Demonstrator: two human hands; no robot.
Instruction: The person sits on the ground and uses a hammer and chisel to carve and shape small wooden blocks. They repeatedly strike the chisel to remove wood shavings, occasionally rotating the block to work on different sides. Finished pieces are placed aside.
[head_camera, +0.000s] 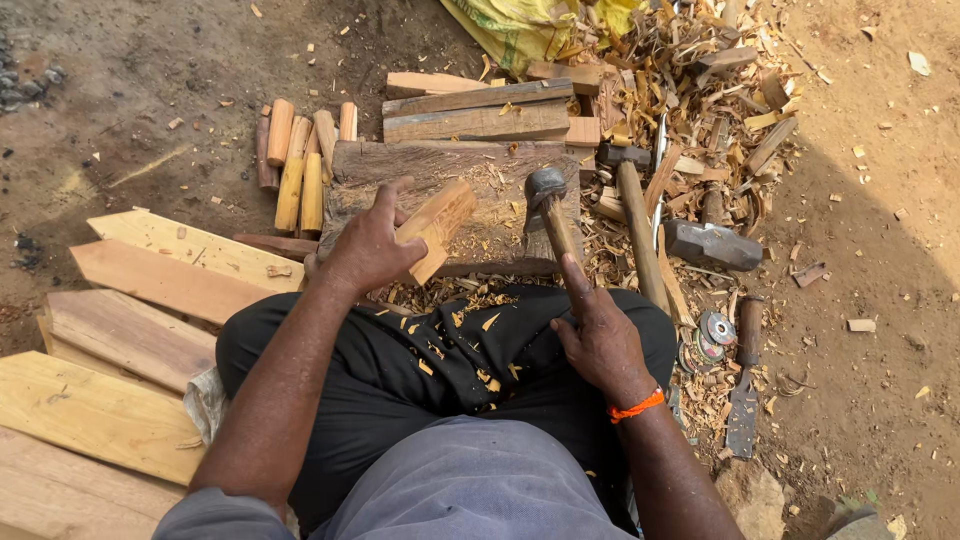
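on the worn chopping block (470, 165) just ahead of my crossed legs, i see the left hand (368, 245) closed around a pale wood billet (438, 226). the billet rests on the block, its long axis slanting from near-left to far-right, the far end tipped toward the tool head. my right hand (600, 335) is wrapped around the handle of a small adze (548, 205), forefinger stretched up along the shaft; the handle runs from my hand away toward the block, and the dark iron head sits against the block's top, just right of the billet.

at the top edge lies a yellow sack (520, 25), crumpled, its opening half buried under wood shavings (690, 70); i cannot tell what is inside it. no label on it is clear to me.

left of the block a row of rounded pegs (298, 160) lies side by side, long axes pointing away from me. cut planks (150, 300) with pointed ends are stacked on my left. behind the block sit squared timber pieces (478, 110). to the right lie a long-handled hammer (640, 230), a heavy iron head (712, 245), some round discs (712, 335) and a dark chisel (746, 390) on the dirt. chips litter my black trousers (440, 370).
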